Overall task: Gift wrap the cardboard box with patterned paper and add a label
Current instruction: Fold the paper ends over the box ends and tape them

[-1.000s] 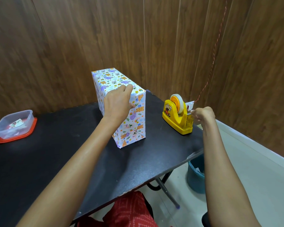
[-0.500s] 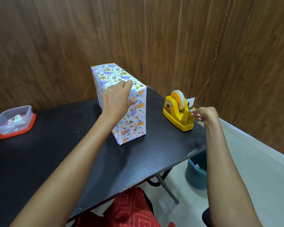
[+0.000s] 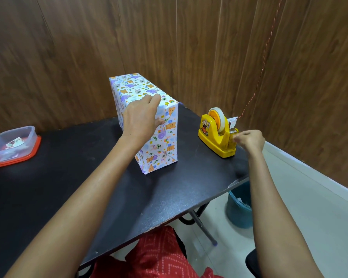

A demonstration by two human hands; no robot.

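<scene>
Tape [image 3: 222, 121] is pinched at the cutter of the yellow dispenser [image 3: 211, 135], right of centre, by the right hand [image 3: 249, 140]. The wrapped box [image 3: 165, 141], upright mid-frame on the worktop [image 3: 68, 177], is clasped at its top by the left hand [image 3: 141, 115]. Sealing seems in hand: a strip must next be drawn and torn.

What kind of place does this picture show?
Probably a small indoor work corner for wrapping: a black table against wood-panelled walls, with a tape dispenser on it and a bin below.
</scene>
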